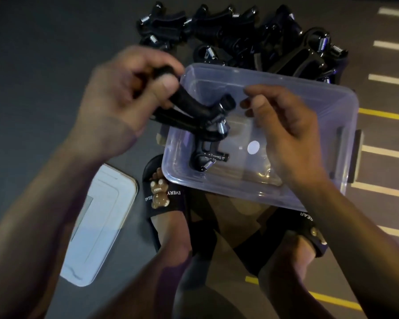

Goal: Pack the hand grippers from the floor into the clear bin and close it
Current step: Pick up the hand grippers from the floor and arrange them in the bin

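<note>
The clear bin [327,104] stands open on the dark floor in front of me. My left hand [124,95] grips a black hand gripper [200,111] by its handles, holding it over the bin's left rim. A second black hand gripper [205,153] lies on the bin's floor. My right hand [283,132] hovers inside the bin with fingers apart, holding nothing, its fingertips close to the held gripper's top. A pile of several black hand grippers [251,35] with silver springs lies on the floor just beyond the bin.
The bin's pale lid [97,226] lies on the floor at the lower left. My feet in black slides [164,203] sit under the bin's near edge. White and yellow painted stripes [387,79] mark the floor on the right.
</note>
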Available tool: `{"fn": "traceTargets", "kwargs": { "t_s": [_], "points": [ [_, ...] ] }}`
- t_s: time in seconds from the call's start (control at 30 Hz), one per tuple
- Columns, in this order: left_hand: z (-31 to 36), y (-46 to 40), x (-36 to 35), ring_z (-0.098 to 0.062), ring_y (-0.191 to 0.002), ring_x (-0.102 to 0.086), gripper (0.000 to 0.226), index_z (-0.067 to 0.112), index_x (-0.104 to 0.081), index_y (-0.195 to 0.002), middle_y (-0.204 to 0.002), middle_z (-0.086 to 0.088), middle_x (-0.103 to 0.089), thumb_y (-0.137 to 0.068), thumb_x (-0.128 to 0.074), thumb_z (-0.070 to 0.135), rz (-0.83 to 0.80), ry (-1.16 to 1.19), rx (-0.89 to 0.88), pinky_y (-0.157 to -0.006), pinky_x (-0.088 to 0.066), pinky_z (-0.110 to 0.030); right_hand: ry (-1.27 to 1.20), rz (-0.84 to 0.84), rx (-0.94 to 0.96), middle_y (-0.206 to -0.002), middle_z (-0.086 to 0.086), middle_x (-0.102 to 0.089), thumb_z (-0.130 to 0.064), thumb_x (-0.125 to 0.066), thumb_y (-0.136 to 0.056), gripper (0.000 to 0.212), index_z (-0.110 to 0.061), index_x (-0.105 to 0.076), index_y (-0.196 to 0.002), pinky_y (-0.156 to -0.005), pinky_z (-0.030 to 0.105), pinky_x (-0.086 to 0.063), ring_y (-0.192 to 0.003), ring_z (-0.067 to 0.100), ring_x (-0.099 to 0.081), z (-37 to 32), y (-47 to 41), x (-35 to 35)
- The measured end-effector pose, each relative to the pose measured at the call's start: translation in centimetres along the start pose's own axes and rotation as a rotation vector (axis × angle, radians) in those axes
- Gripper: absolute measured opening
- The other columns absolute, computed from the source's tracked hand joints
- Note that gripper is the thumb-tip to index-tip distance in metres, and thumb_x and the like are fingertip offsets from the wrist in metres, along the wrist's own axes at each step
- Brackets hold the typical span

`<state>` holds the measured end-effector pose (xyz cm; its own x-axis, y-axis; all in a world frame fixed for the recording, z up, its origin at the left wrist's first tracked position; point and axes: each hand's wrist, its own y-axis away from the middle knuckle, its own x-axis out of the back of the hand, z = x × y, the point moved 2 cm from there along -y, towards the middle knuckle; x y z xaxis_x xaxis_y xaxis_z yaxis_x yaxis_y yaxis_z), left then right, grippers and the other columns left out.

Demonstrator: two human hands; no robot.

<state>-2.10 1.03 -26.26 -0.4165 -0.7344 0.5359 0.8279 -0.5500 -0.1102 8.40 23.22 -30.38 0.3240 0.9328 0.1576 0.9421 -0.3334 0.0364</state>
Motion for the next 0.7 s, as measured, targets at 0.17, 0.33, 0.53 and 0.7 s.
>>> {"fn": "traceTargets", "kwargs": {
  "t_s": [0.17, 0.33, 0.53, 0.7],
  "points": [
    [0.0, -0.8, -4.2, -0.008, -0.077, -0.050, 0.021, 0.015, -0.072, -0.113, -0.090, -0.001, -0.055, -0.097, -0.065, 0.027, -0.284, -0.110, -0.007, -0.075, -0.040, -0.017, 0.152, -0.282, 0.006, -0.096, -0.003, -0.072, -0.033, -0.073, -0.088, 0.028, -0.025, -0.067, -0.114, -0.082, 0.026, -0.053, -0.087, 0.011, -0.068, 0.1, 0.2, -1.4],
    [-0.5, -1.2, -6.1, -0.011, -0.076, -0.051, 0.025, 0.022, -0.072, -0.114, -0.086, 0.000, -0.056, -0.095, -0.065, 0.036, -0.357, -0.075, 0.028, -0.074, -0.045, -0.026, 0.287, -0.307, -0.025, -0.074, -0.009, -0.063, -0.039, -0.080, -0.081, 0.021, -0.033, -0.064, -0.092, -0.067, 0.023, -0.049, -0.069, 0.004, -0.057, 1.6, -0.7, -1.2],
    [-4.5, -3.3, -4.7, -0.004, -0.109, -0.055, 0.034, 0.024, -0.065, -0.130, -0.113, 0.005, -0.060, -0.097, -0.063, 0.034, 0.055, -0.179, 0.115, -0.105, -0.042, -0.027, 0.169, -0.155, -0.292, -0.083, -0.003, -0.075, -0.033, -0.079, -0.082, 0.019, -0.019, -0.067, -0.083, -0.078, 0.032, -0.057, -0.080, 0.008, -0.072, 4.9, -1.9, -0.7],
    [-8.0, -4.3, -6.2, 0.008, -0.102, -0.054, 0.050, 0.022, -0.053, -0.147, -0.119, 0.011, -0.057, -0.101, -0.056, 0.040, 0.025, -0.109, 0.315, -0.097, -0.046, -0.016, 0.014, -0.080, -0.597, -0.080, 0.014, -0.073, -0.021, -0.078, -0.085, 0.019, -0.003, -0.070, -0.087, -0.081, 0.050, -0.061, -0.069, 0.021, -0.070, 9.1, -2.5, -1.4]
  ]
}}
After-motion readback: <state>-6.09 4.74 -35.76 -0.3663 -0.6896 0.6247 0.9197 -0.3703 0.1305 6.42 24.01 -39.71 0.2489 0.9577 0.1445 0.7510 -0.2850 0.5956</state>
